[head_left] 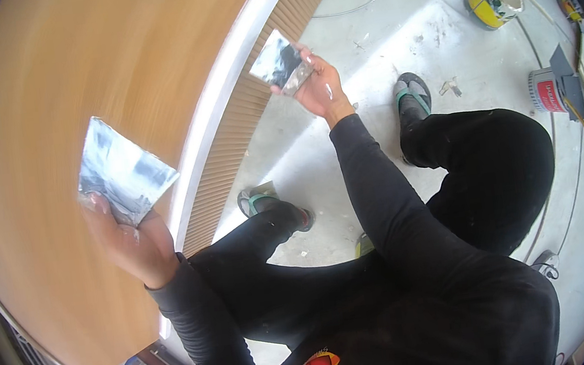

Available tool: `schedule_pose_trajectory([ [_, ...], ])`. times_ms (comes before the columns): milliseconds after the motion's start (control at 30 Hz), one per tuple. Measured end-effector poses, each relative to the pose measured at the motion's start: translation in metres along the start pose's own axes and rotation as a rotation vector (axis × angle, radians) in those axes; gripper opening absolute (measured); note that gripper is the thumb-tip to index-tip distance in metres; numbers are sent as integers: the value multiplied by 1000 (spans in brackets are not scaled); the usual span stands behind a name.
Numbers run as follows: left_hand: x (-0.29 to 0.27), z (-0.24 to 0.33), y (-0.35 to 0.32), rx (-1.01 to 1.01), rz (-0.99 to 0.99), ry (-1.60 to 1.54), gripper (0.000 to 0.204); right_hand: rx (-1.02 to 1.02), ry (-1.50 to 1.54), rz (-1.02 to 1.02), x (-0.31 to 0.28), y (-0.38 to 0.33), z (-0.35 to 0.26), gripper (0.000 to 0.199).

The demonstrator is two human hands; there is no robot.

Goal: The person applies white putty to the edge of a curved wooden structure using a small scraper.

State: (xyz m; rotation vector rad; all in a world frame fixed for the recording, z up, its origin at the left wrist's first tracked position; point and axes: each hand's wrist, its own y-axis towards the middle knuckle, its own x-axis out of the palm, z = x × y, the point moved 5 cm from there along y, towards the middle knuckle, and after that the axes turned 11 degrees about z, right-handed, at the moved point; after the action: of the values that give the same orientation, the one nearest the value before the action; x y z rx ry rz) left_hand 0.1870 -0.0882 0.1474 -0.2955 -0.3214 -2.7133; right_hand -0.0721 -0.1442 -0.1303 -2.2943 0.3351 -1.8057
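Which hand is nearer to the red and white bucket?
Right. The right hand is left of the bucket, over the floor; the left hand is farther left, before the wooden panel.

A flat light-brown wooden panel point(45, 249) is lying left, a ribbed brown wooden strip point(231, 161) running along its right. The left hand point(140, 237) is holding a thin four-sided silvery plate point(122, 167) over the panel; the right hand point(320, 88), a smaller silvery plate point(272, 57) before the strip. Rightward, a round yellow bucket point(483, 7) is standing on the pale floor point(352, 22), beyond a cylindrical white-and-red tub point(551, 92).
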Motion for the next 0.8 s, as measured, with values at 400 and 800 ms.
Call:
schedule_pose_trajectory([
  [400, 29, -55, -5, 825, -403, 1146, 40, -1108, -1234, 570, 11, 45, -1, 37],
  [800, 23, -65, 3, 986, -426, 1191, 39, -1305, -1134, 486, 17, 63, 35, 40],
])
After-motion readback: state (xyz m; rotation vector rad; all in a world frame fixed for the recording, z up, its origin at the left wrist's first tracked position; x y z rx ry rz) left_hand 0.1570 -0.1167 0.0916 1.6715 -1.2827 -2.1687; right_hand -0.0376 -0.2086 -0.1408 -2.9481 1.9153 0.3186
